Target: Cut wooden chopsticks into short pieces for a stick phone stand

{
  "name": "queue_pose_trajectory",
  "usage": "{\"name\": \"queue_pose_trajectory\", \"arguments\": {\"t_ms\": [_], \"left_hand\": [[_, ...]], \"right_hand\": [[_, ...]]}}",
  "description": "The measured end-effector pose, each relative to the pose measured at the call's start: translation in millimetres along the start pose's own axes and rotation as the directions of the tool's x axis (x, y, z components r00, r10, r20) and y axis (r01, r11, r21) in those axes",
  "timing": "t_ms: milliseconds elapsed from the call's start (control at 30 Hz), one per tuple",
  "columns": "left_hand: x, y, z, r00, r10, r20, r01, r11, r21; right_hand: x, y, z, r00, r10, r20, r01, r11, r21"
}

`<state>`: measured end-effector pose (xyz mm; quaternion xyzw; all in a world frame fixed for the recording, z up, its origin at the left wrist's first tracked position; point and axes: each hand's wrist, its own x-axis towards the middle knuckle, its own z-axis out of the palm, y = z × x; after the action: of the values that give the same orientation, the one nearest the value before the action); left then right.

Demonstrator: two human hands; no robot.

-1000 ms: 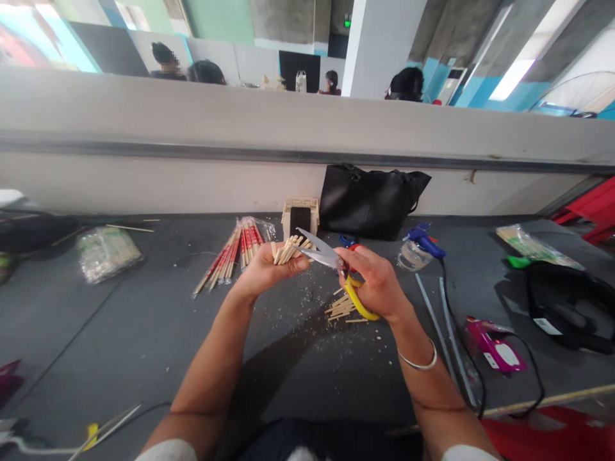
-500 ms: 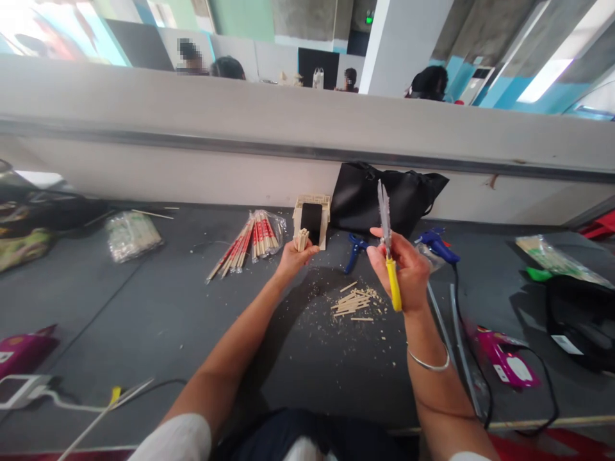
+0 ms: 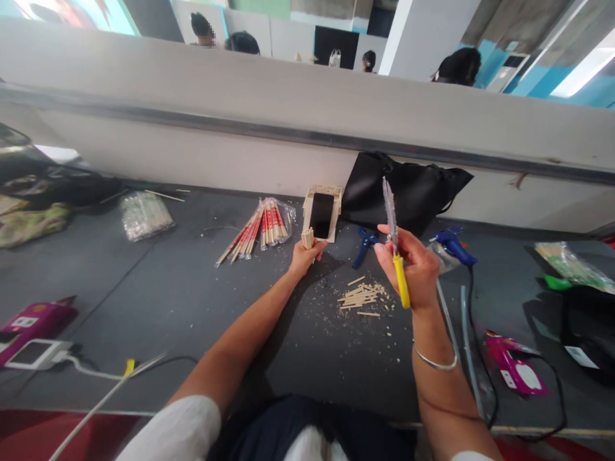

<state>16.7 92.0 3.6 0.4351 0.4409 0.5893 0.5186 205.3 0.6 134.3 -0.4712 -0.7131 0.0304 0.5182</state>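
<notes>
My left hand is closed around a bundle of thin wooden sticks, their cut ends pointing up. Just behind it a black smartphone leans on a small structure of pale wood. Yellow-handled scissors are gripped in my right hand, grey blades pointing up and away from me; the fingers partly hide the handle. Short cut sticks and wood crumbs lie on the dark table between my forearms. A blue hand tool rests left of my right hand.
Chopsticks in red wrappers and a clear-bagged bundle lie to the left. A black bag leans on the wall. At right are a blue glue gun, its cord, grey rods and a magenta box.
The whole view has shifted, so the table things appear farther right. My left hand, with the sticks, sits slightly lower against the phone. My right hand keeps its grip on the scissors.
</notes>
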Motion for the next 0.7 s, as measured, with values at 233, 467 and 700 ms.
{"name": "queue_pose_trajectory", "arguments": {"t_ms": [233,467,700], "left_hand": [[2,-4,6.0,0.996,-0.056,-0.065,0.059,0.997,0.046],[2,-11,4.6,0.995,-0.002,-0.101,0.010,0.997,0.083],[1,-11,3.1,0.994,0.002,-0.109,0.009,0.995,0.098]], "right_hand": [[-1,1,0,1.000,0.012,0.002,-0.012,1.000,-0.023],[-1,0,1,0.999,0.011,0.035,-0.010,1.000,-0.029],[-1,-1,3,0.999,-0.002,0.042,0.003,0.999,-0.032]]}}
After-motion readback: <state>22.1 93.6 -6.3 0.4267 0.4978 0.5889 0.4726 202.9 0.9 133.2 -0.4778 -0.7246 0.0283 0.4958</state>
